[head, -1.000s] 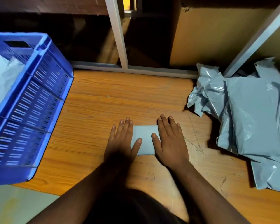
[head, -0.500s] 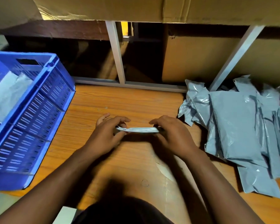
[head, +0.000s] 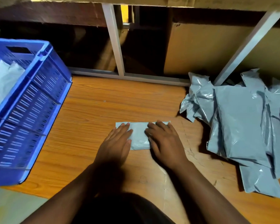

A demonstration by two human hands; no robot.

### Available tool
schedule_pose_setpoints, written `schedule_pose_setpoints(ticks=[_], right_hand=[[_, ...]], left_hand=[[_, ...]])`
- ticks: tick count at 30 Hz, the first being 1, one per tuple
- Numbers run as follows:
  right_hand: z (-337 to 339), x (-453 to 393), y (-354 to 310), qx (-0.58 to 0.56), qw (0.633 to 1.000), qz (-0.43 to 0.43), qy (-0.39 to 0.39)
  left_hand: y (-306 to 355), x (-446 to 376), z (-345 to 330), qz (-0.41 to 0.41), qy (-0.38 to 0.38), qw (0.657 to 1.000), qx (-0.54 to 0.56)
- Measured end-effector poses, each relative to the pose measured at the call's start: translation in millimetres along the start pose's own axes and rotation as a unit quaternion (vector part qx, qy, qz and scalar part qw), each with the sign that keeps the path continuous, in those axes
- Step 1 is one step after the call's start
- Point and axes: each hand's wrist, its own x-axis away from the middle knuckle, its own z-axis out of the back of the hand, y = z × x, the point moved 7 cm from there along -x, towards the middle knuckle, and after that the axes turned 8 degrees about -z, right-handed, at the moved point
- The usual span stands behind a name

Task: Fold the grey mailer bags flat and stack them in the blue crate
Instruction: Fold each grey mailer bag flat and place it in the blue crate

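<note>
A folded grey mailer bag [head: 139,136] lies flat on the wooden table [head: 90,120] in front of me. My left hand [head: 116,145] presses on its left part with straight fingers. My right hand [head: 164,141] presses flat on its right part. Both hands cover most of the bag. The blue crate [head: 31,113] stands at the left edge of the table, with grey folded bags [head: 2,81] visible inside it. A heap of unfolded grey mailer bags [head: 242,126] lies at the right.
A white metal frame [head: 115,42] with a lower rail runs along the back of the table. Brown cardboard boxes [head: 200,49] stand behind it. The table's front left edge [head: 23,191] drops off to a pale floor.
Half a second ago both hands held the folded bag edge-on above the table. Now the bag lies flat and both hands press on it. The camera tilted up, then slightly down.
</note>
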Motion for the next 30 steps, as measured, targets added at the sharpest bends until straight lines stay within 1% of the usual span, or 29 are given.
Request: schedule_pose_setpoints(ticks=[2, 4, 6, 11, 13, 15, 18, 20, 23, 26, 30], right_hand=[[-13.4, -19.5, -8.5, 0.017, 1.0, -0.005, -0.014], [-29.0, -29.6, -10.9, 0.059, 0.998, -0.016, -0.034], [-38.8, -31.2, -8.0, 0.093, 0.995, -0.032, -0.035], [-45.4, -32.7, -6.0, 0.12, 0.99, -0.062, -0.027], [-47.0, -34.5, -7.4, 0.121, 0.99, -0.063, -0.037], [-44.2, -31.0, -4.6, 0.119, 0.991, -0.059, -0.029], [-36.4, -20.7, 14.6, 0.096, 0.991, -0.093, -0.001], [-36.8, -16.6, 23.5, 0.085, 0.99, -0.114, 0.006], [-39.6, -17.3, 23.9, 0.077, 0.991, -0.112, -0.009], [-36.1, -9.4, 30.7, 0.055, 0.992, -0.114, 0.0], [-35.3, 0.0, 37.0, 0.042, 0.989, -0.14, 0.013]], left_hand=[[8.7, -20.4, -11.0, 0.008, -0.017, 1.0, -0.006], [9.2, -32.2, -28.3, 0.034, -0.054, 0.998, -0.023], [2.9, -33.9, -41.9, 0.062, -0.076, 0.994, -0.049], [-0.5, -30.5, -50.5, 0.046, -0.063, 0.993, -0.086], [0.2, -31.9, -50.9, 0.043, -0.065, 0.993, -0.085], [-1.5, -30.3, -49.2, 0.05, -0.061, 0.993, -0.089], [-8.5, -24.7, -45.7, 0.077, -0.056, 0.99, -0.104], [-10.3, -23.5, -45.4, 0.072, -0.058, 0.989, -0.116], [-7.4, -23.6, -43.7, 0.07, -0.064, 0.989, -0.113], [-7.6, -23.1, -41.7, 0.069, -0.054, 0.989, -0.117], [-10.5, -21.5, -42.1, 0.066, -0.069, 0.989, -0.117]])
